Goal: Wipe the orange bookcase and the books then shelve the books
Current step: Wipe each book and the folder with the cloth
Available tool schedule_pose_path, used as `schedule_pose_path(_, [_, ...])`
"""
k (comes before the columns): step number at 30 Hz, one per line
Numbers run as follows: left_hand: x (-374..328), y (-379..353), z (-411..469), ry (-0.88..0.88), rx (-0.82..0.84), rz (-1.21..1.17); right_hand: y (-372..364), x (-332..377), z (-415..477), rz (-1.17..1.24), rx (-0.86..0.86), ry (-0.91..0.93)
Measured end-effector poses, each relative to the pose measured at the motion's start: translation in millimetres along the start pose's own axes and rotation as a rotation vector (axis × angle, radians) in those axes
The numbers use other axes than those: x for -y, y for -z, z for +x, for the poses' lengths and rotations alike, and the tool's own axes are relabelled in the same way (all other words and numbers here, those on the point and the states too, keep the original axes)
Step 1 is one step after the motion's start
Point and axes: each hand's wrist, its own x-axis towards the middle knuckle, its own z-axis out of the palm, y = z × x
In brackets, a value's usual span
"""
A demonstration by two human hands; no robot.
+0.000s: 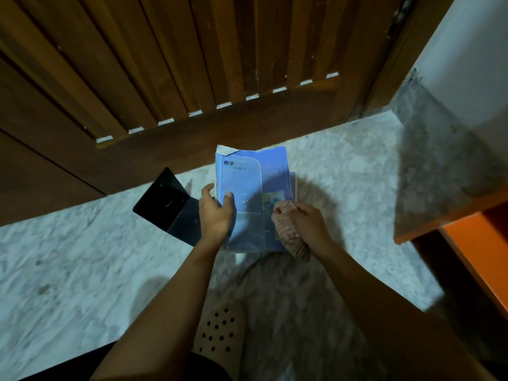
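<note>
Left hand [215,213] clamps blue book [247,193]; right hand [309,221] clenches pink cloth [287,232]; black book [170,204] lower-left, orange bookcase [464,237] right, marble floor [68,257].

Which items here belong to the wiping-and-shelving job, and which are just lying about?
Job:
blue book
pink cloth
orange bookcase
left hand
right hand

Lying about:
black folder
beige perforated slipper
wooden door

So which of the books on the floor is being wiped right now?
The light blue paperback, steadied by the left hand while the right hand presses a pink cloth on it. The black book lies untouched beside it.
</note>
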Motion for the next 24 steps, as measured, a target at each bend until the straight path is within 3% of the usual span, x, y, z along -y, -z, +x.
schedule_pose_path(10, [5,-12,22,0.105,0.214,-0.162,32,-9,-5,0.113,0.020,-0.010])
schedule_pose_path(18, [-18,-25,7,-0.049,0.329,-0.314,51,0,-16,0.179,-0.150,-0.007])
schedule_pose_path(24, [-94,-13,-32,-0.140,0.305,-0.455,72,51,-45,0.264,-0.245,0.079])
